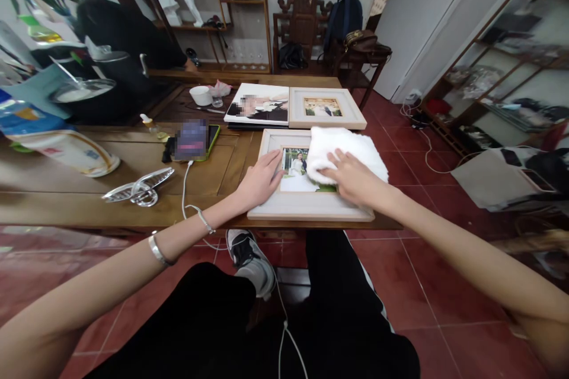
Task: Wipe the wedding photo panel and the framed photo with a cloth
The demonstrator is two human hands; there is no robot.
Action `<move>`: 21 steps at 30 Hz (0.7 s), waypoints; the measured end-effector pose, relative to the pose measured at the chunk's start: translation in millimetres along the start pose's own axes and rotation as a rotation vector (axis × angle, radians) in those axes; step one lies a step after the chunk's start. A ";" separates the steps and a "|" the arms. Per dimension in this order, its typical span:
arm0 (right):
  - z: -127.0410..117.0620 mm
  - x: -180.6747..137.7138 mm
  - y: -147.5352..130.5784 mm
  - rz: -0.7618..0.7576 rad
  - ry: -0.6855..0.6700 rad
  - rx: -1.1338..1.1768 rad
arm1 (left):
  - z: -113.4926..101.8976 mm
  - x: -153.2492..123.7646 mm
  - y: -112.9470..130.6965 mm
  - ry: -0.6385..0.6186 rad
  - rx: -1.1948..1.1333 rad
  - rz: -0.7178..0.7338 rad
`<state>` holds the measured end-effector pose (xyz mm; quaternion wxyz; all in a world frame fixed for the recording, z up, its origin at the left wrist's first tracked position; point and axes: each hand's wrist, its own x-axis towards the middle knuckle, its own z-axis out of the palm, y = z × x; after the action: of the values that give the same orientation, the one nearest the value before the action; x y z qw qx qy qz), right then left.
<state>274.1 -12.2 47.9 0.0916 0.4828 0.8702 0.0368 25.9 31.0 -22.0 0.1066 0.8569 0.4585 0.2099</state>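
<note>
A white-framed wedding photo (306, 207) lies flat at the near right end of the wooden table (111, 207). My left hand (260, 180) rests flat on the frame's left side, fingers spread. My right hand (349, 177) presses a folded white cloth (347, 148) onto the glass over the picture's right part, fingers stretched out on the cloth. Behind it lie a second white-framed photo (326, 108) and a frameless photo print (258, 105).
A phone (191, 139) with a white charging cable, a metal leaf-shaped dish (140, 188), a white bowl (201, 95) and a printed bag (57, 145) sit on the table. Shelves, a carved chair with a backpack, and red floor tiles surround it.
</note>
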 end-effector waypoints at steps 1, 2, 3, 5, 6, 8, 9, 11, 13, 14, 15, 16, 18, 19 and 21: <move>-7.8 -14.5 -7.9 -0.035 -0.048 0.024 | 0.1 0.0 0.1 0.001 -0.001 -0.003; -16.1 -29.2 -16.2 -0.060 -0.093 0.053 | 0.1 0.0 0.3 0.002 -0.002 -0.005; -24.2 -43.3 -24.8 -0.086 -0.135 0.081 | 0.2 -0.1 0.3 0.003 -0.003 -0.008; -36.9 -66.8 -42.5 -0.126 -0.188 0.142 | 0.3 -0.2 0.4 0.003 -0.002 -0.010; -40.3 -75.1 -50.8 -0.149 -0.193 0.167 | 0.4 -0.2 0.3 0.001 0.000 -0.009; -39.2 -82.6 -63.5 -0.185 -0.151 0.204 | 0.6 -0.1 0.2 -0.001 0.005 -0.009; -35.0 -81.6 -66.9 -0.192 -0.115 0.213 | 0.7 -0.1 0.2 -0.001 0.006 -0.009; -21.7 -71.3 -66.0 -0.165 -0.043 0.223 | 0.8 0.0 0.2 0.001 0.008 -0.010; -6.5 -52.6 -54.7 -0.100 0.004 0.227 | 0.6 0.2 0.4 -0.001 0.011 -0.009; 0.2 -41.4 -45.9 -0.062 0.024 0.229 | 0.3 0.2 0.6 -0.004 0.012 -0.008; 5.8 -29.3 -35.9 -0.025 0.050 0.232 | 0.0 0.3 0.8 -0.008 0.014 -0.008; 10.1 -16.7 -25.1 0.016 0.088 0.234 | -0.4 0.4 1.0 -0.012 0.015 -0.008; 14.9 9.3 -4.0 0.102 0.186 0.225 | -1.1 0.5 1.5 -0.018 0.018 -0.007; 15.6 22.2 5.1 0.142 0.229 0.214 | -1.4 0.5 1.7 -0.019 0.019 -0.006; 15.0 45.7 18.6 0.186 0.259 0.188 | -1.8 0.6 1.8 -0.018 0.018 -0.002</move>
<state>268.8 36.0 30.4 -0.0707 0.5588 0.8259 0.0257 26.7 30.5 -19.6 0.1035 0.8592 0.4604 0.1978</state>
